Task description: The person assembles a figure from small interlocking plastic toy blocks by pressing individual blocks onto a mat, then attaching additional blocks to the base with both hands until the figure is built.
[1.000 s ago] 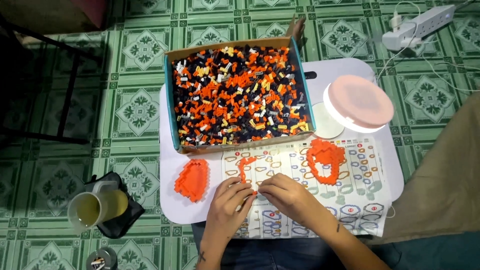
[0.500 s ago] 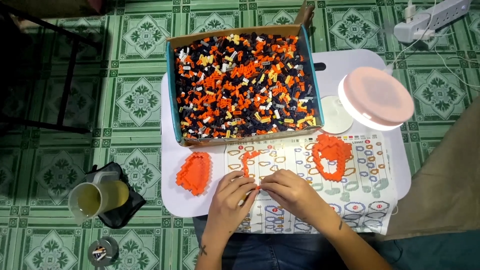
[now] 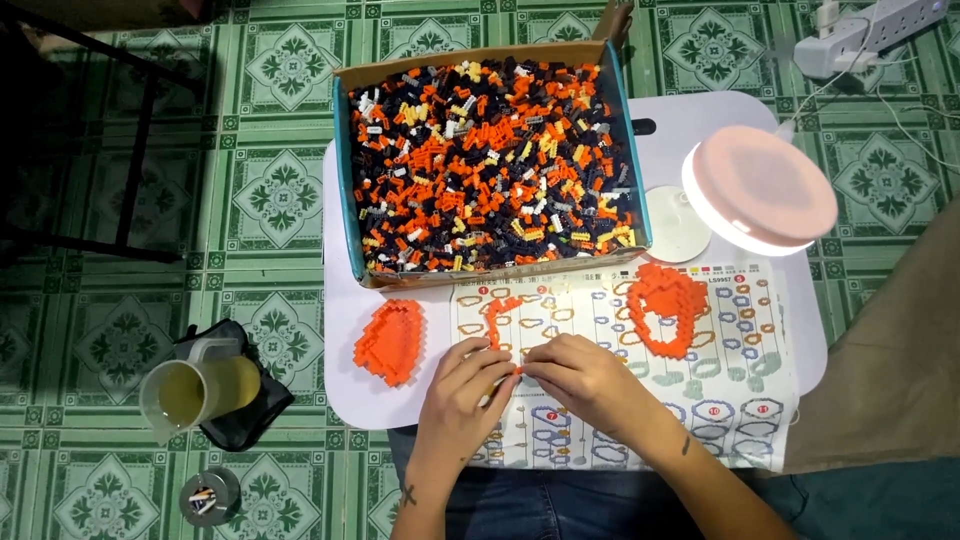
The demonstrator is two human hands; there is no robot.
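My left hand point(image 3: 462, 388) and my right hand point(image 3: 580, 377) meet fingertip to fingertip over a printed instruction sheet point(image 3: 720, 400) on a small white table point(image 3: 345, 300). Between the fingertips I pinch a tiny orange brick piece point(image 3: 518, 370), at the lower end of a thin curved orange brick strip point(image 3: 496, 318). A flat solid orange brick shape point(image 3: 391, 342) lies left of my hands. An orange brick ring point(image 3: 665, 305) rests on the sheet to the right.
A cardboard box point(image 3: 344, 170) full of small orange, black, yellow and white bricks fills the table's far half. A round pink lamp point(image 3: 758, 190) stands at the right. On the green tiled floor: a jug of yellowish liquid point(image 3: 192, 390), a small tin point(image 3: 209, 494), a power strip point(image 3: 872, 30).
My view has shifted slightly, so everything sits a little lower in frame. My hands stay together at the strip's end, fingers working the small orange piece.
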